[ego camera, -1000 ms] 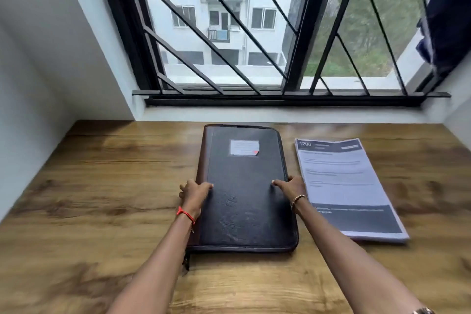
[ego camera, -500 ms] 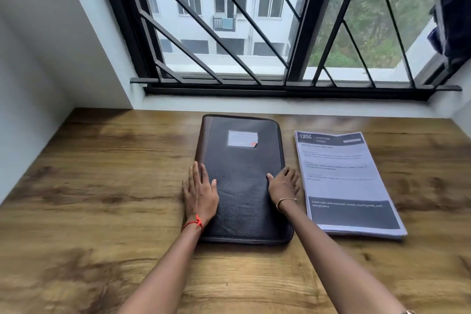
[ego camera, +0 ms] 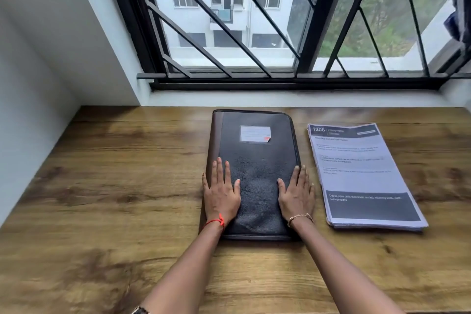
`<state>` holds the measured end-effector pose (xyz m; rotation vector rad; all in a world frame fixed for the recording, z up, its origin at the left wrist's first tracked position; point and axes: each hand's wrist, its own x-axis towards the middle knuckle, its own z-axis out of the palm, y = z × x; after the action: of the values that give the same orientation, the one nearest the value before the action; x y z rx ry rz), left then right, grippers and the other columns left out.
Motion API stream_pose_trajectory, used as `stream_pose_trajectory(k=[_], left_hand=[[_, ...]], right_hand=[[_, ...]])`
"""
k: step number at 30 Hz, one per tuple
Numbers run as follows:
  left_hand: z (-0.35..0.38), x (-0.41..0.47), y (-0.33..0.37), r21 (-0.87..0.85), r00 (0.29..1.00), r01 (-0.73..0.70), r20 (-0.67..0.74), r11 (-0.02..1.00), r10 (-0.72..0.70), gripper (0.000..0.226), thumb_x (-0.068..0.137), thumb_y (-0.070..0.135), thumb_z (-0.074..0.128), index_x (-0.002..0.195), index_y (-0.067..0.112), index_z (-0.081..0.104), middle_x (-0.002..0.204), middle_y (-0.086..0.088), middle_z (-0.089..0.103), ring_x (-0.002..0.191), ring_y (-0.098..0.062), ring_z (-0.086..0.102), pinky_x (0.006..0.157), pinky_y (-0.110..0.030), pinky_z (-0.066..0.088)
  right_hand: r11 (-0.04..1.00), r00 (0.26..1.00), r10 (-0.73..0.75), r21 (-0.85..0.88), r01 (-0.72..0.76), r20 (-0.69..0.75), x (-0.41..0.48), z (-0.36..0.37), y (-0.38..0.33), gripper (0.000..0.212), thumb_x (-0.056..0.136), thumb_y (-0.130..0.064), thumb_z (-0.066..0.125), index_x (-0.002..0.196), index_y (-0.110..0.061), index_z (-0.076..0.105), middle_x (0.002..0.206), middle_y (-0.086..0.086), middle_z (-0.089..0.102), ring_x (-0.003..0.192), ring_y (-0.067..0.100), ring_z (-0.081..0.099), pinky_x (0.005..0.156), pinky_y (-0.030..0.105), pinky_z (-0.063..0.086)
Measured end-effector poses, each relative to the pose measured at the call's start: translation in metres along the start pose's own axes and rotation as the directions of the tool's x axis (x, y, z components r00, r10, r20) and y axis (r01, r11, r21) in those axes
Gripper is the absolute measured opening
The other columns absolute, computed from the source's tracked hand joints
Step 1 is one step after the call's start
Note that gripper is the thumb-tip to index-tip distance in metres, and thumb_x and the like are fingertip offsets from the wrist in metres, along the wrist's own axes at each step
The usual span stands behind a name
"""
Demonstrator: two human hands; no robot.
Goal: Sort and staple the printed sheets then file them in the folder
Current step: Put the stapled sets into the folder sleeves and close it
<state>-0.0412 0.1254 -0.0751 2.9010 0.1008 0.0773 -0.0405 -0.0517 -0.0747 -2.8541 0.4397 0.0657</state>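
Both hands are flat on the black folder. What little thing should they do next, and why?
Probably open the folder: it lies closed, with the left hand and right hand resting flat on its cover. The printed sheets sit stacked beside it, apart from it, so nothing can go in until it is open.

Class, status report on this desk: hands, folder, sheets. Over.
Left hand and right hand flat on closed folder. Printed sheets stacked beside it, untouched. No stapler in view.

Your left hand (ego camera: 221, 196) and right hand (ego camera: 297, 195) have uncurled from the edges of the folder (ego camera: 257, 160), and now lie flat, fingers (ego camera: 219, 168) straight.
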Motion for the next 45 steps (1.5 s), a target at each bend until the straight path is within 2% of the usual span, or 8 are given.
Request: stream_pose_trajectory(k=[12, 19, 23, 29, 32, 37, 42, 45], left_hand=[[-0.005, 0.002, -0.002, -0.026, 0.998, -0.036, 0.045, 0.999, 0.037, 0.063, 0.082, 0.043, 0.031, 0.125, 0.006, 0.059, 0.135, -0.014, 0.053, 0.123, -0.025, 0.054, 0.096, -0.053, 0.043], [-0.004, 0.002, -0.002, 0.008, 0.994, -0.087, 0.074, 0.996, 0.087, 0.065, 0.083, 0.042, 0.032, 0.127, 0.001, 0.056, 0.137, -0.020, 0.049, 0.127, -0.031, 0.048, 0.103, -0.053, 0.021], [-0.002, 0.010, -0.002, 0.052, 0.991, -0.089, 0.100, 0.995, 0.083, 0.066, 0.077, 0.039, 0.032, 0.118, -0.003, 0.061, 0.126, -0.025, 0.057, 0.121, -0.035, 0.042, 0.094, -0.063, 0.038], [-0.013, 0.030, -0.007, 0.021, 0.982, -0.173, 0.084, 0.985, 0.171, 0.055, 0.071, 0.047, 0.037, 0.102, 0.007, 0.058, 0.109, -0.014, 0.053, 0.101, -0.030, 0.044, 0.093, -0.054, 0.032], [-0.024, 0.048, -0.002, 0.027, 0.989, -0.082, 0.127, 0.996, 0.078, 0.050, 0.077, 0.045, 0.037, 0.104, 0.008, 0.059, 0.112, -0.012, 0.054, 0.104, -0.033, 0.054, 0.094, -0.051, 0.043], [-0.022, 0.097, 0.000, 0.027, 0.978, -0.074, 0.195, 0.997, 0.067, 0.062, 0.098, 0.047, 0.027, 0.150, 0.017, 0.009, 0.158, -0.002, -0.001, 0.146, -0.021, -0.005, 0.116, -0.041, -0.008], [-0.021, 0.139, -0.002, 0.013, 0.983, -0.062, 0.174, 0.998, 0.059, 0.072, 0.095, 0.054, 0.020, 0.150, 0.013, -0.001, 0.158, -0.005, -0.014, 0.145, -0.017, -0.013, 0.116, -0.041, -0.011], [-0.015, 0.152, -0.001, 0.005, 0.987, -0.044, 0.155, 0.999, 0.043, 0.090, 0.077, 0.062, -0.002, 0.150, 0.011, 0.004, 0.158, -0.005, -0.009, 0.146, -0.017, -0.007, 0.116, -0.042, -0.008]], right_hand=[[1.000, 1.000, -0.012, 0.014, 0.012, 0.013, -0.007, -0.007, 0.003, 0.067, 0.097, -0.047, 0.027, 0.149, -0.012, 0.005, 0.158, 0.004, -0.001, 0.146, 0.016, 0.002, 0.117, 0.036, 0.006], [1.000, 0.997, -0.009, 0.020, 0.011, -0.077, -0.007, -0.003, 0.001, 0.066, 0.096, -0.046, 0.034, 0.149, -0.012, 0.014, 0.157, 0.005, 0.009, 0.145, 0.018, 0.011, 0.117, 0.037, 0.010], [0.999, 0.988, -0.012, 0.031, 0.017, -0.151, -0.007, -0.001, 0.002, 0.074, 0.088, -0.056, 0.025, 0.143, -0.007, 0.032, 0.152, 0.010, 0.027, 0.141, 0.023, 0.027, 0.114, 0.039, 0.021], [0.996, 0.973, -0.019, 0.084, 0.040, -0.232, 0.004, 0.004, 0.000, 0.054, 0.080, -0.037, 0.041, 0.102, 0.006, 0.065, 0.112, 0.027, 0.064, 0.099, 0.038, 0.065, 0.081, 0.044, 0.054], [0.996, 0.969, 0.007, 0.087, 0.015, -0.247, 0.021, -0.007, -0.005, 0.027, 0.077, -0.020, 0.046, 0.071, 0.002, 0.061, 0.074, 0.022, 0.064, 0.064, 0.037, 0.064, 0.053, 0.036, 0.052], [0.985, 0.974, 0.021, 0.169, 0.018, -0.224, 0.086, -0.036, -0.017, 0.012, 0.070, 0.001, 0.065, 0.079, 0.007, 0.061, 0.085, 0.025, 0.059, 0.080, 0.041, 0.056, 0.067, 0.043, 0.049], [0.916, 0.958, -0.270, 0.282, 0.286, -0.096, 0.167, -0.054, -0.067, 0.012, 0.082, -0.006, 0.059, 0.085, 0.003, 0.066, 0.092, 0.020, 0.064, 0.093, 0.035, 0.058, 0.083, 0.035, 0.042], [0.867, 0.906, -0.418, 0.330, 0.373, 0.074, 0.197, -0.068, -0.112, 0.018, 0.087, -0.009, 0.057, 0.092, 0.002, 0.070, 0.095, 0.017, 0.069, 0.089, 0.026, 0.062, 0.074, 0.022, 0.040]])
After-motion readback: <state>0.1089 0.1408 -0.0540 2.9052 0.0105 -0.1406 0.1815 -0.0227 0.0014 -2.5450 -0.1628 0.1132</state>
